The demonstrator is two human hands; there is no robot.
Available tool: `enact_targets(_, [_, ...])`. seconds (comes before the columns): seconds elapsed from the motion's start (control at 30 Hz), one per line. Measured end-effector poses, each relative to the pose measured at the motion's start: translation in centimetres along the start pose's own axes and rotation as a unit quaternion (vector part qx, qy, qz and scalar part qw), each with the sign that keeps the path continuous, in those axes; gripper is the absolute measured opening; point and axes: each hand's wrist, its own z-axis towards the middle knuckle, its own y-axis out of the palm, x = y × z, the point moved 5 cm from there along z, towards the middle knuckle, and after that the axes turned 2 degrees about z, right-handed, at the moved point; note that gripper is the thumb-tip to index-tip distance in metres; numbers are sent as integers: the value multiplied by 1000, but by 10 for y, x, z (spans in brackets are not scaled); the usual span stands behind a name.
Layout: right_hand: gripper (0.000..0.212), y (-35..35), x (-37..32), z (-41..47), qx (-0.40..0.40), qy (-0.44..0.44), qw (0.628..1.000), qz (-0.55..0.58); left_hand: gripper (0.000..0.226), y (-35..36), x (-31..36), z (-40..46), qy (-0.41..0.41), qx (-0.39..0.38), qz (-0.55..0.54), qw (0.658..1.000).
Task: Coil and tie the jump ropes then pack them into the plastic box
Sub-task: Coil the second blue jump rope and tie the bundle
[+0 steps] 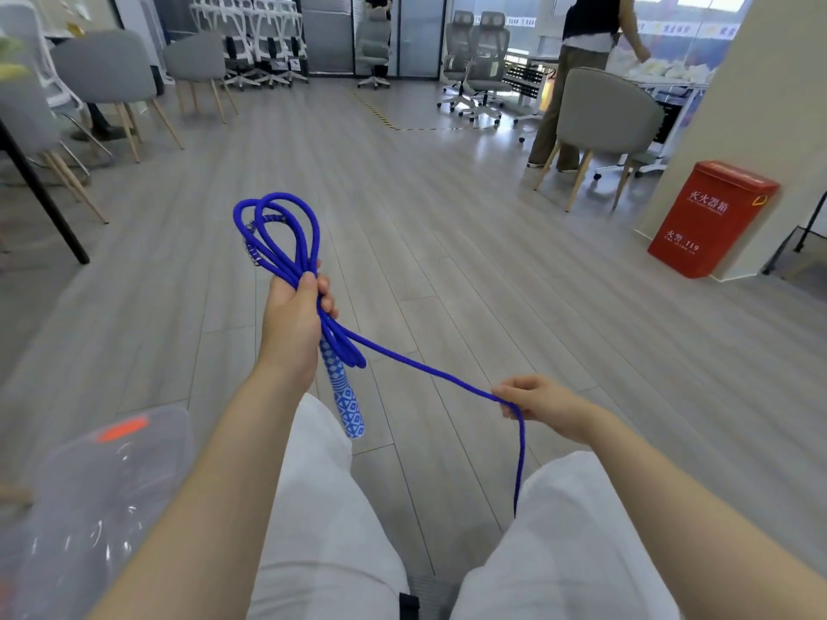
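Plastic box (96,498) — contents blurred. Left hand (293,326) grips coiled blue jump rope (286,243) and handle (344,396); right hand (543,407) pinches its trailing strand.

This is an open office room with a grey wood-plank floor (447,243). White mesh swivel chairs (250,42) stand stacked along glass partition walls (420,33), and grey upholstered chairs with wooden legs (604,114) sit at desks. A red metal fire-extinguisher box (711,217) stands by a pillar.
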Motion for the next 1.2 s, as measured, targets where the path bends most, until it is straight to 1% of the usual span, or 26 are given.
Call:
enact_targets(0.1, [29, -10, -8, 2, 37, -19, 999, 6, 21, 1, -3, -1, 2, 3, 41, 999])
enact_targets(0.2, [33, -9, -38, 1, 65, -65, 996, -11, 20, 11, -7, -5, 1, -22, 97, 995])
enact_targets(0.27, [32, -3, -63, -3, 69, -102, 992, -14, 18, 18, -11, -9, -3, -40, 137, 990])
enact_targets(0.33, [27, 3, -89, -9, 48, -132, 990, -5, 17, 23, -16, -14, -15, -63, 174, 983])
enact_targets(0.43, [11, 13, -122, -18, 19, -165, 986, -15, 20, 30, -22, -21, -38, -103, 208, 972])
enact_targets(0.5, [7, 19, -141, -23, 20, -182, 982, -36, 20, 36, -23, -26, -49, -127, 201, 970])
enact_targets(0.6, [4, 28, -169, -31, 47, -230, 968, -89, 21, 45, -26, -32, -63, -162, 179, 968])
enact_targets(0.67, [7, 33, -185, -36, 62, -273, 955, -101, 22, 50, -27, -35, -75, -179, 158, 968])
enact_targets(0.73, [10, 38, -194, -38, 73, -297, 946, -107, 23, 53, -27, -36, -83, -192, 135, 968])
enact_targets(0.87, [12, 45, -200, -37, 69, -307, 941, -122, 26, 56, -29, -36, -105, -215, 69, 969])
enact_targets(0.97, [12, 47, -199, -34, 90, -314, 926, -189, 26, 57, -33, -37, -122, -226, 44, 965])
enact_targets(1.1, [15, 49, -197, -32, 120, -331, 908, -227, 27, 58, -34, -39, -120, -247, 62, 960])
enact_targets(1.13, [15, 49, -196, -32, 120, -330, 910, -219, 26, 58, -33, -39, -116, -242, 70, 961])
enact_targets(1.2, [15, 44, -190, -30, 115, -314, 924, -188, 24, 54, -31, -38, -98, -210, 101, 967])
